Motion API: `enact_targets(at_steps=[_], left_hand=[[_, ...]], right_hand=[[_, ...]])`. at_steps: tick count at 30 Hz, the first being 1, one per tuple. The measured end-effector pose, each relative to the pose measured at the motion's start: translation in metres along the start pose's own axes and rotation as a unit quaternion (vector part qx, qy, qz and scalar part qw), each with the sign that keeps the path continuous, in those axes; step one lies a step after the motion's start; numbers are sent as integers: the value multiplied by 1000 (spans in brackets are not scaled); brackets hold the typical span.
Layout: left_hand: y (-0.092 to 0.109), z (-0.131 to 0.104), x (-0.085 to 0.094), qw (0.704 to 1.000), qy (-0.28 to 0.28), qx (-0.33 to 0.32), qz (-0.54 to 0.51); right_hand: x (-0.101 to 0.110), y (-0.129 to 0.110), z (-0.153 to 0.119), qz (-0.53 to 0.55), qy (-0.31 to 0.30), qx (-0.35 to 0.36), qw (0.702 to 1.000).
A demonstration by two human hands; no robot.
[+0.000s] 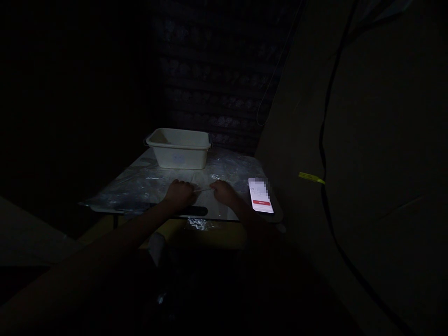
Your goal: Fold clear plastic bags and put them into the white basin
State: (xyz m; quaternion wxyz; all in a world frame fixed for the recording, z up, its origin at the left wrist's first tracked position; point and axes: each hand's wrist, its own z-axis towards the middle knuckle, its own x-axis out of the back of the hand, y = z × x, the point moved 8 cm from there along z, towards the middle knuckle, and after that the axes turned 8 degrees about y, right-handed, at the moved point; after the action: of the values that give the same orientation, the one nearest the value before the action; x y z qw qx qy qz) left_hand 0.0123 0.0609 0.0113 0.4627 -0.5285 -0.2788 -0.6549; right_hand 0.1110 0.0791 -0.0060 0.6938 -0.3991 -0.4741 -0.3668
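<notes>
Both my hands are over the near half of a small table covered in clear plastic sheeting (136, 184). My left hand (179, 193) is closed, its fingers curled round one end of a thin, pale, stick-like piece (203, 190). At the other end, my right hand (222, 192) pinches the piece between its fingers. The piece spans the short gap between the hands, roughly level. In this dim light I cannot make out what kind of thing it is. A dark slot-like handle shape (196, 211) lies just below my left hand, near the front edge.
A cream plastic tub (180, 157) with side handles stands at the back left of the table. A lit phone (261, 198) lies at the right edge. Beyond it rises a slanting panel with a dark cable (322, 140) and a yellow tag (310, 177).
</notes>
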Motion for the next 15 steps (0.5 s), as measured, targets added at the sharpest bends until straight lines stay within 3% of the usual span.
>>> enact_targets(at_steps=[7,12,15], left_hand=[[-5,-2,-3,999,1,9,-35],[-2,-14,-29,991,-47,13,-124],[1,-20,-36,991,-32,2,-126]], right_hand=[[1,1,-9,-59,-13,16,998],[5,5,-16,-83,-2,1,997],[6,2,-19,-92,-2,1,996]])
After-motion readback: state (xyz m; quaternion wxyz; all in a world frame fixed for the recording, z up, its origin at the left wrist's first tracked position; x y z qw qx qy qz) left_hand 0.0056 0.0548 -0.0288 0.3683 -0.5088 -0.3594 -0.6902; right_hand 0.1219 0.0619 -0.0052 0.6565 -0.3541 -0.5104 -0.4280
